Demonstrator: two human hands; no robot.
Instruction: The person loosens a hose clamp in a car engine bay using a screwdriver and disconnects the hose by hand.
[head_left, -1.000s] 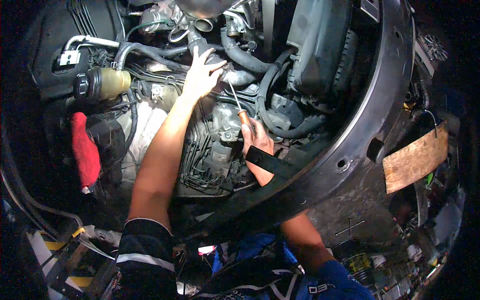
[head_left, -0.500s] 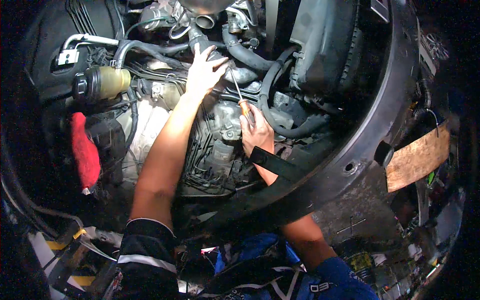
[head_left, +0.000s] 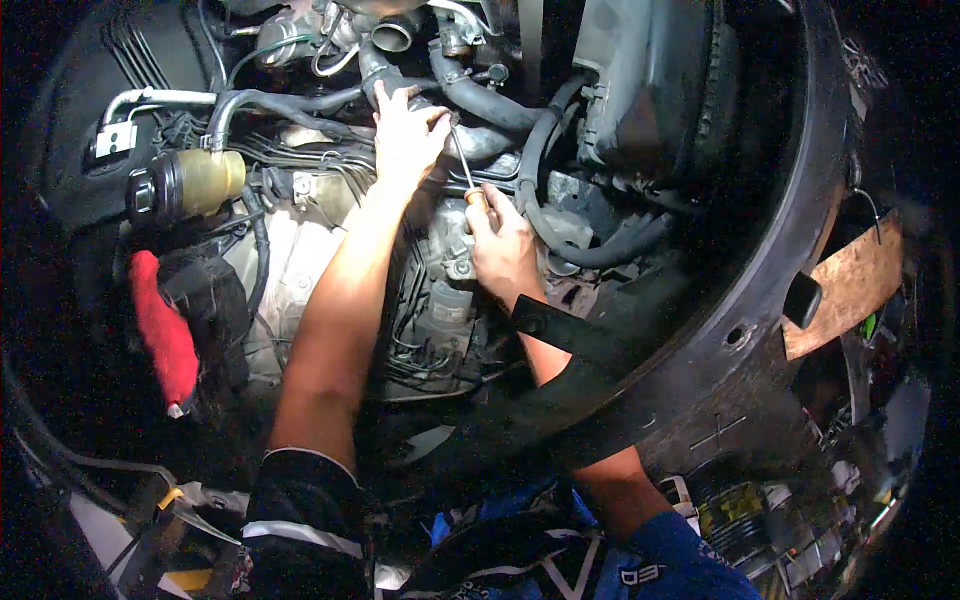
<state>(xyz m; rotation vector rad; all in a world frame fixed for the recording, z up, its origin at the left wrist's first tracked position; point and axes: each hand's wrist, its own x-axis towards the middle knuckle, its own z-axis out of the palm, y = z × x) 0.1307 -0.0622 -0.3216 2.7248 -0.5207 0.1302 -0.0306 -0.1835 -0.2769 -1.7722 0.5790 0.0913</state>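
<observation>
Right hand [head_left: 503, 245] wraps an orange-handled, slim metal screwdriver [head_left: 477, 199]; left hand [head_left: 406, 148] splays over a rounded dark hose [head_left: 377, 72] — whether pinching, I cannot tell.

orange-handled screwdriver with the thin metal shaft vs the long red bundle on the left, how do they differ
The orange-handled, metal-shafted screwdriver is gripped in the right hand; the long red bundle is touched by neither hand. The screwdriver's shaft is thin and straight, while the bundle is thick and slightly bent. The screwdriver pairs orange with bare metal; the bundle is nearly all red with a small pale tip. Both are elongated.
</observation>
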